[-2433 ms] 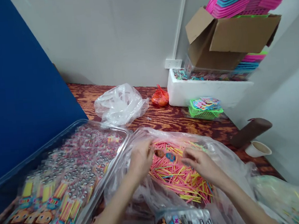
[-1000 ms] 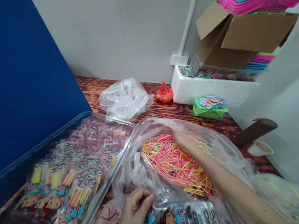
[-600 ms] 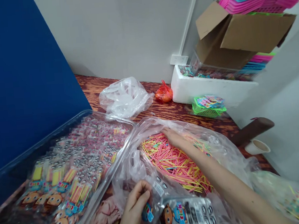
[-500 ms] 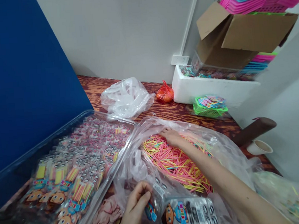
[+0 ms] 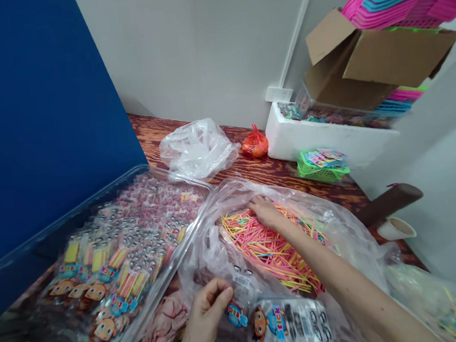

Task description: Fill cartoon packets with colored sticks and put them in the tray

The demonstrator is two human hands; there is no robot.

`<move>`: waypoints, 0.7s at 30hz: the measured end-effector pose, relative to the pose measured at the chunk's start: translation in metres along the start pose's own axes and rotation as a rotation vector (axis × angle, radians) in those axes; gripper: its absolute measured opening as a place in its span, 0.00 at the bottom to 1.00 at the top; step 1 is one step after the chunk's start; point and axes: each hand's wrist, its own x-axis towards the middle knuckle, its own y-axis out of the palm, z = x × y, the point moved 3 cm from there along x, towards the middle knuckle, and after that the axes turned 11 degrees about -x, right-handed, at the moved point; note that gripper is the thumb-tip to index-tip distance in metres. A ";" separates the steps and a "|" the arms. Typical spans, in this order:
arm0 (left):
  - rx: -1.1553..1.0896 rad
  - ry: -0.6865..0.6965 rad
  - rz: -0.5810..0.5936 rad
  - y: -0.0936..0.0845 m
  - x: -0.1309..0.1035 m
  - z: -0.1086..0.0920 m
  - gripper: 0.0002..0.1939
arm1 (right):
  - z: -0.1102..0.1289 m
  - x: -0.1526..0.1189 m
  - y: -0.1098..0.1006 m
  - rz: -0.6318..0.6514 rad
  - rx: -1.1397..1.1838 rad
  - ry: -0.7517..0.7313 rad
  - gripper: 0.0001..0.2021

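Note:
At the lower middle my left hand (image 5: 209, 313) is closed, thumb against fingers, pinching a clear printed packet (image 5: 236, 315). My right hand (image 5: 264, 210) rests at the far edge of a pile of thin pink and yellow sticks (image 5: 267, 252), which lies in a large open clear plastic bag (image 5: 340, 225). Its fingertips are bent down at the sticks, and whether they hold any is hidden. Flat silver packets (image 5: 289, 325) printed with a cartoon figure lie to the right of my left hand. On the left a clear tray (image 5: 136, 328) holds many filled packets (image 5: 138, 242).
Behind lie a crumpled clear bag (image 5: 198, 148), orange fruit in a red net (image 5: 255, 144), a green basket (image 5: 319, 172) and a white foam box (image 5: 325, 141) under a cardboard box (image 5: 397, 55). At right stands a paper cup (image 5: 396, 228). A blue panel (image 5: 47, 112) borders the left.
The whole view has shifted slightly, so most things appear a little further right. Both hands keep nearly the same places and poses.

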 end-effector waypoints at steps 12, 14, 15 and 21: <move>-0.249 -0.127 -0.130 0.004 -0.006 0.001 0.20 | 0.004 -0.084 -0.016 -0.089 0.123 0.148 0.11; -0.281 -0.136 -0.121 0.008 -0.004 0.001 0.19 | 0.002 -0.100 -0.016 -0.091 0.202 0.224 0.11; -0.292 -0.135 -0.114 0.011 -0.002 0.000 0.19 | 0.000 -0.106 -0.016 -0.091 0.251 0.263 0.11; -0.286 -0.015 -0.086 0.029 0.018 -0.013 0.16 | -0.007 -0.127 -0.019 -0.008 0.677 0.327 0.10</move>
